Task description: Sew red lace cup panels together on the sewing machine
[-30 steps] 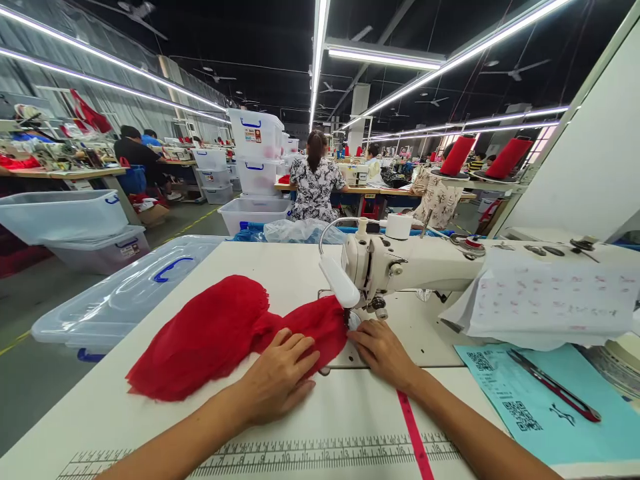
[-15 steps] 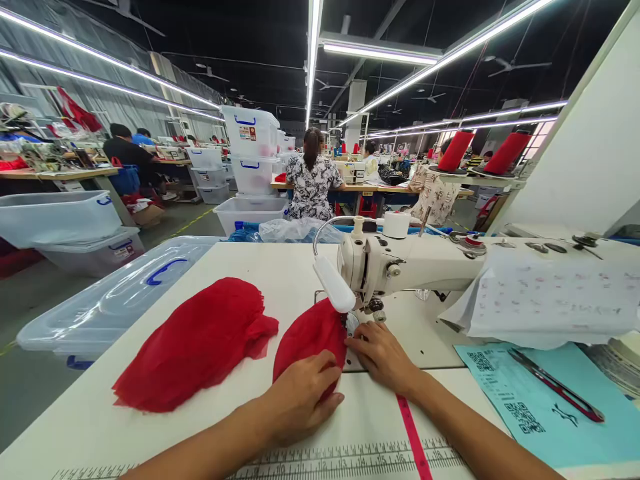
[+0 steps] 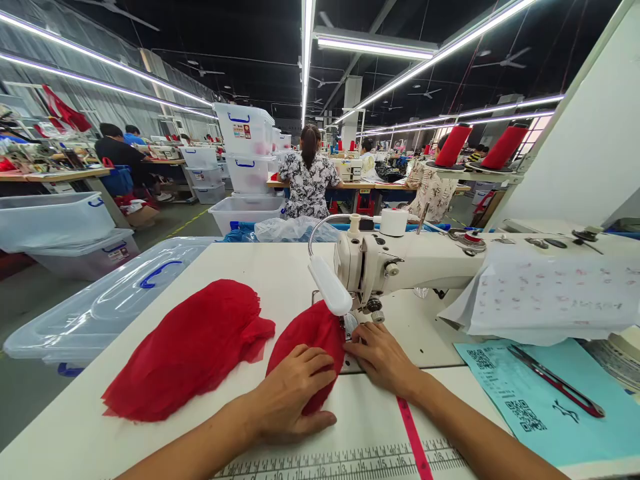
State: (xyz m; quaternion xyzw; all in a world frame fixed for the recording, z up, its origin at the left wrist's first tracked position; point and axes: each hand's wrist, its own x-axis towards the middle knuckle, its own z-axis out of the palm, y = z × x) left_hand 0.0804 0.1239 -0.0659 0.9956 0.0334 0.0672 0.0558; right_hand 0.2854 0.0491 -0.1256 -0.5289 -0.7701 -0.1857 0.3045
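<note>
A small piece of red fabric (image 3: 310,340) lies on the white sewing table (image 3: 280,267), its right edge under the needle of the white sewing machine (image 3: 400,267). My left hand (image 3: 295,393) rests flat on this piece, fingers stretched over it. My right hand (image 3: 380,357) lies beside the needle, fingertips pressing the fabric's edge at the presser foot. A larger pile of red fabric (image 3: 195,347) sits apart to the left.
Red scissors (image 3: 555,383) lie on a blue paper sheet (image 3: 550,407) at the right. A lidded clear plastic bin (image 3: 105,300) stands left of the table. A printed ruler (image 3: 350,460) runs along the table's front. Other people sew at tables behind.
The small red piece has been separated from the larger pile and pulled toward me. My left hand moved right and nearer, onto the small piece. My right hand stays at the needle.
</note>
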